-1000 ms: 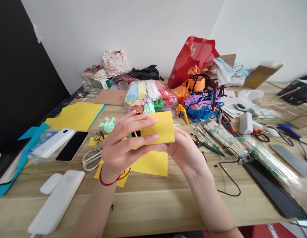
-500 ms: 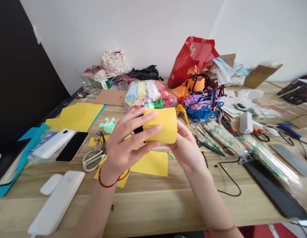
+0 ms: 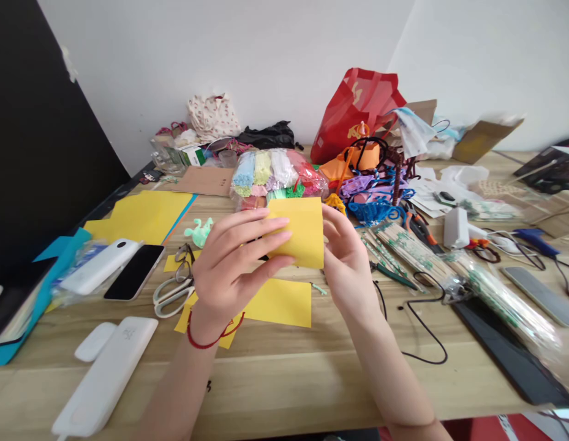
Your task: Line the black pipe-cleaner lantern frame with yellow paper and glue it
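Observation:
Above the middle of the wooden table (image 3: 284, 373) I hold a small piece of yellow paper (image 3: 301, 233) between both hands. My left hand (image 3: 229, 269), with a red string at the wrist, has its fingers laid across the paper's left half and pinches it. My right hand (image 3: 351, 263) grips the paper's right edge from behind. A dark object shows just behind the paper; I cannot make it out. Below the hands a larger yellow sheet (image 3: 277, 303) lies flat on the table.
White-handled scissors (image 3: 171, 291), a black phone (image 3: 134, 271) and white power banks (image 3: 105, 373) lie to the left, near big yellow sheets (image 3: 141, 214). A bag of coloured pipe cleaners (image 3: 277, 171), a red bag (image 3: 357, 104), pliers, stick bundles (image 3: 413, 248) and cables crowd the back and right.
The paper went from flat to curled and is flatter again, slightly higher. My right hand has come up from under it to its right edge. The left hand barely moved.

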